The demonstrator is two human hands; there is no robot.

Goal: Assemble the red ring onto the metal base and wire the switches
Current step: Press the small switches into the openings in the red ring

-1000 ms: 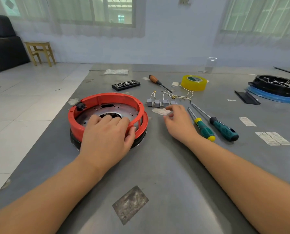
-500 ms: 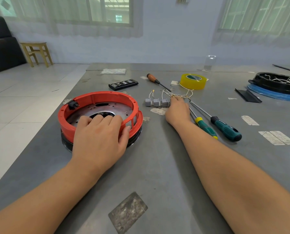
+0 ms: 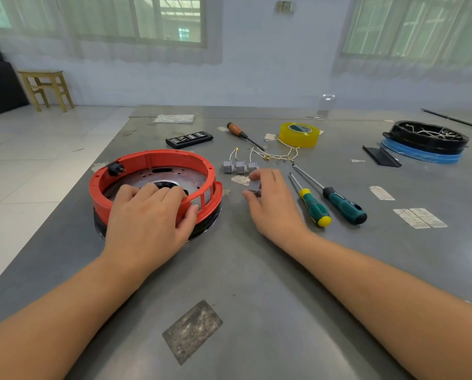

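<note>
Holding: your left hand [image 3: 149, 218] grips the near wall of the ring [image 3: 152, 171], fingers curled over the rim and thumb outside.
Ring: it sits on the base [image 3: 158, 185] at your 10 o'clock; a black plug part [image 3: 116, 169] is fixed to its far-left wall.
Slots: open windows in the ring's right wall face 3 o'clock, toward your right hand.
Switches: three grey ones [image 3: 239, 167] stand in a row at 12 o'clock, wires trailing away from you.
Right hand [image 3: 273, 207]: it pinches a fourth grey switch [image 3: 254, 185] between fingertips and thumb, just nearer you than the row.
Key relation: the ring's slotted wall lies to the left of the held switch, near but apart; your right hand is the nearer one, so the carry is likely a short one toward 9 o'clock.
Wires: whether the held switch has leads attached I cannot tell.
Screwdrivers: two green-handled ones [image 3: 328, 201] lie at 2 o'clock, shafts pointing away and left.
Writing: the tape roll [image 3: 299, 134] has a label on its core, too small to read; no brand is legible anywhere.
</note>
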